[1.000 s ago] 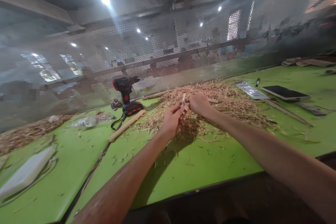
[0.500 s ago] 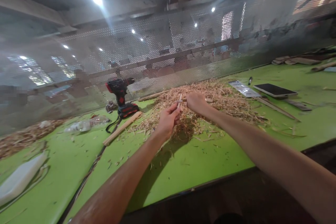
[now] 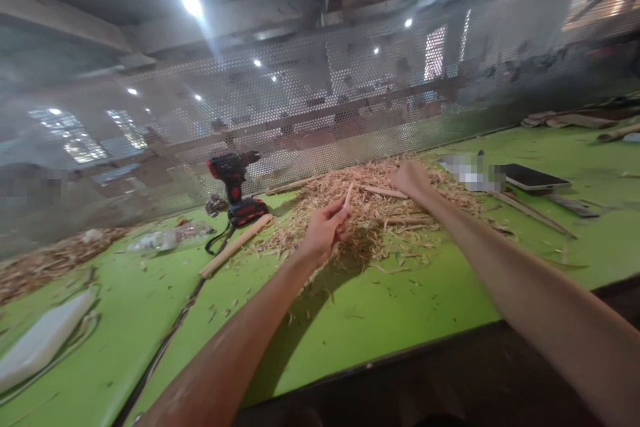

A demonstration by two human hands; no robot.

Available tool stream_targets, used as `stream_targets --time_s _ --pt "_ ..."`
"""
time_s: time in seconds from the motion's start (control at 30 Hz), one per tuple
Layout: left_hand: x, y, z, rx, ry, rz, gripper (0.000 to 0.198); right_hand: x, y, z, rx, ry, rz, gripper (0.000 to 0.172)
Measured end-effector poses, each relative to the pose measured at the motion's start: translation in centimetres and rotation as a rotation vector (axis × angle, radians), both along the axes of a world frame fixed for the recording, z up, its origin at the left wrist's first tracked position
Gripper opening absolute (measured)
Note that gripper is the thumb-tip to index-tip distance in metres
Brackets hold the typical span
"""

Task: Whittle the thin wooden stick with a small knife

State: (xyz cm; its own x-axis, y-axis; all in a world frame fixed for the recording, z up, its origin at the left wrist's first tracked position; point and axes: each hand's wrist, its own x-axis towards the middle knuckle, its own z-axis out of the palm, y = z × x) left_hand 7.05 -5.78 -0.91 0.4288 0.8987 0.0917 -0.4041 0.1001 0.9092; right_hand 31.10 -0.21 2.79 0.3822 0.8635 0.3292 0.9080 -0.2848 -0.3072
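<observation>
My left hand (image 3: 324,230) pinches a thin pale wooden stick (image 3: 349,196), which points up and away from the fingertips. Farther to the right, my right hand (image 3: 413,179) is curled closed above a heap of wood shavings (image 3: 370,230). Its fingers are turned away and slightly blurred, so what they hold is hidden. On the heap between the hands, a pale wooden strip (image 3: 385,192) reaches almost to my right hand. Another strip (image 3: 405,221) lies lower among the shavings.
A cordless drill (image 3: 233,187) stands left of the heap, with a flat wooden piece (image 3: 237,245) before it. A phone (image 3: 535,177) lies at the right on the green tabletop (image 3: 380,320). A perforated screen (image 3: 310,107) runs along the back. A white block-shaped object (image 3: 45,340) lies far left.
My right hand has moved away to the right from the stick, uncovering the strip on the heap. My left hand keeps its hold on the stick. The view has shifted slightly.
</observation>
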Motion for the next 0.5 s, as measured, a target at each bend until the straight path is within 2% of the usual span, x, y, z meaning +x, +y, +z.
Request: stream_targets --time_s 0.1,0.23,0.37,0.5 --pt "-0.3 0.6 0.0 -0.013 -0.022 0.017 0.032 -1.5 0.0 0.0 -0.019 -0.063 0.133 0.038" --pt "-0.6 1.2 -0.2 -0.007 -0.045 0.030 0.028 -5.9 -0.6 -0.6 -0.117 -0.224 0.364 0.035" --pt "-0.5 1.3 -0.2 0.005 -0.057 0.012 0.030 -8.3 -1.4 -0.8 -0.158 -0.278 0.408 0.029" --pt "-0.4 1.1 -0.2 0.024 -0.058 0.003 0.033 -8.1 -1.9 -0.4 -0.167 -0.315 0.391 0.034"
